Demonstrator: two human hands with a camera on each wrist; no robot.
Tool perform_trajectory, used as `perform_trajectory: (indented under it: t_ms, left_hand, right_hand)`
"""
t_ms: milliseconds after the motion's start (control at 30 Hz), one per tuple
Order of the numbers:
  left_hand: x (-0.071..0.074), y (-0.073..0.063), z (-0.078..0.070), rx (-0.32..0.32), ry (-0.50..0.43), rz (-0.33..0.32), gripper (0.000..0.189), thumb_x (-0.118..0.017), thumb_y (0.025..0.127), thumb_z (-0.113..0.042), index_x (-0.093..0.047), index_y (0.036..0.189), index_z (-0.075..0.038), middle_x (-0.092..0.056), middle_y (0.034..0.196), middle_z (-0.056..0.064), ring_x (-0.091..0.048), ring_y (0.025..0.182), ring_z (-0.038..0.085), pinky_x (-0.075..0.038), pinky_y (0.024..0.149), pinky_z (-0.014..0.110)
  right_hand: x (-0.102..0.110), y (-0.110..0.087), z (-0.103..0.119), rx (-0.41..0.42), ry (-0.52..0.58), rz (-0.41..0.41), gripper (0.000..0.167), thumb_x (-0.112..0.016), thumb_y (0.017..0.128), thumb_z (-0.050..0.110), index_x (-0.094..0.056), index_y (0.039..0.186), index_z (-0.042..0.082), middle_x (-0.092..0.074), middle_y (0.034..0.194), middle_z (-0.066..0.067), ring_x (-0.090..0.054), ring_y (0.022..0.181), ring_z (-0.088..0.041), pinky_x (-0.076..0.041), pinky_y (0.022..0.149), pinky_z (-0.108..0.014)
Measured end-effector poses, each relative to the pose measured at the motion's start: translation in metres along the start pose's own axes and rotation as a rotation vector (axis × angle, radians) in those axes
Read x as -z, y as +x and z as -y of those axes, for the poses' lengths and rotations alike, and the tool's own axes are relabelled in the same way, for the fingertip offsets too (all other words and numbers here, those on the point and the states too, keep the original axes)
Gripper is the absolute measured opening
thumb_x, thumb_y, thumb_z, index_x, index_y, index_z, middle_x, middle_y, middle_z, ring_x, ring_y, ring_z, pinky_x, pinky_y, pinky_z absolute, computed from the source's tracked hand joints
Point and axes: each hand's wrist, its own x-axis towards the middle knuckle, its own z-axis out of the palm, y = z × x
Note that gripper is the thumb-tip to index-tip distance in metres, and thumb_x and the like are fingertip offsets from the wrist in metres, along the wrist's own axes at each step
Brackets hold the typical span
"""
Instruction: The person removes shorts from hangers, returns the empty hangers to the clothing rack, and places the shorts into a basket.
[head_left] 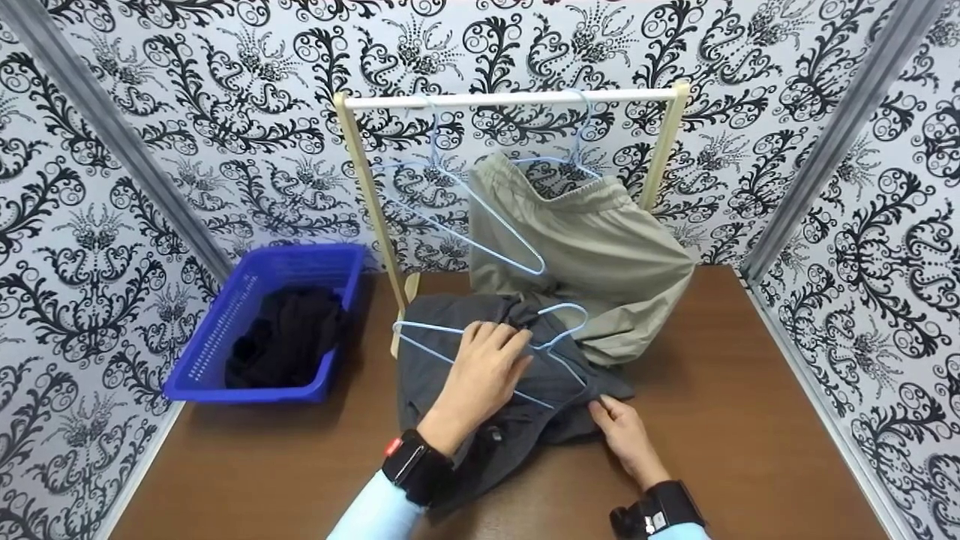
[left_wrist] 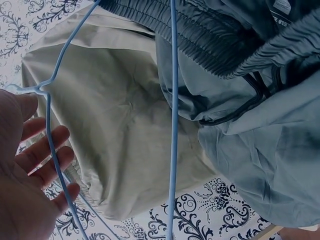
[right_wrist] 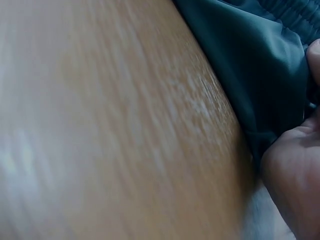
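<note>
A pair of dark grey pants [head_left: 420, 390] lies on the table, with an elastic waistband [left_wrist: 210, 50] and a black drawstring [left_wrist: 225, 120]. My left hand [head_left: 484, 375] holds a light blue hanger [head_left: 431, 328] by its upper part near the neck. The hanger lies tilted across the pants, its hook [head_left: 570, 306] pointing to the right. In the left wrist view, the fingers of that hand are bent beside the hanger wire. My right hand [head_left: 626, 436] pinches the right edge of the pants between thumb and fingers; the right wrist view shows only part of it.
Behind stands a rack with a white bar [head_left: 487, 98]. A bare blue hanger [head_left: 465, 240] and khaki shorts [head_left: 577, 232] on another hanger hang from it. A blue basket [head_left: 187, 382] with black clothing [head_left: 289, 337] stands at left on the brown table [head_left: 750, 420]. Patterned walls enclose the table.
</note>
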Motion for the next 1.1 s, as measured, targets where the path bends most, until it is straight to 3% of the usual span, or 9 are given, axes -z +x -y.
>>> perform_trajectory:
  t_ms: [300,567,900,1000,1100]
  left_hand:
    - [-0.0039,0.0003,-0.0011,0.045,-0.061,-0.007,0.01,-0.069,0.099,-0.024,-0.073,0.103,-0.016,-0.056,0.089,0.001,-0.052,0.084,0.023,-0.04,0.077,0.039]
    - [-0.0076,-0.0021,0.0005,0.067,-0.062,-0.025,0.007,-0.073,0.095,-0.021,-0.076,0.101,-0.018,-0.055,0.087,0.001,-0.05,0.081,0.022,-0.038,0.072,0.038]
    - [-0.0085,-0.0047,0.0031,0.069,-0.054,-0.032,0.006,-0.072,0.095,-0.02,-0.076,0.097,-0.018,-0.053,0.085,0.002,-0.048,0.079,0.022,-0.037,0.071,0.039]
    - [-0.0065,-0.0046,0.0033,0.075,-0.053,-0.035,0.005,-0.073,0.094,-0.019,-0.076,0.096,-0.017,-0.052,0.085,0.002,-0.048,0.079,0.023,-0.037,0.071,0.039]
    - [-0.0056,-0.0048,0.0041,0.073,-0.056,-0.051,0.002,-0.075,0.092,-0.017,-0.076,0.094,-0.017,-0.051,0.084,0.002,-0.047,0.078,0.022,-0.036,0.071,0.039]
  right_hand:
    - [0.0049,0.0013,-0.0041,-0.063,0.018,0.054,0.022,-0.06,0.103,0.008,-0.074,0.115,-0.004,-0.074,0.112,-0.008,-0.061,0.101,0.0,-0.047,0.092,-0.018]
    - [0.0042,0.0019,-0.0054,-0.075,0.0,0.043,0.017,-0.061,0.103,0.009,-0.075,0.106,0.001,-0.071,0.1,-0.006,-0.057,0.089,-0.005,-0.046,0.084,-0.021]
    - [0.0058,-0.0009,-0.0048,-0.069,-0.006,0.075,0.029,-0.058,0.105,0.012,-0.07,0.127,-0.004,-0.069,0.13,-0.014,-0.059,0.116,-0.001,-0.042,0.101,-0.018]
    - [0.0062,-0.0015,-0.0037,-0.068,-0.002,0.085,0.032,-0.057,0.106,0.012,-0.067,0.13,-0.006,-0.067,0.134,-0.018,-0.059,0.121,-0.007,-0.041,0.103,-0.017]
    - [0.0066,-0.0017,-0.0026,-0.08,-0.007,0.093,0.035,-0.055,0.106,0.012,-0.063,0.133,-0.01,-0.063,0.138,-0.022,-0.056,0.131,-0.022,-0.04,0.108,-0.023]
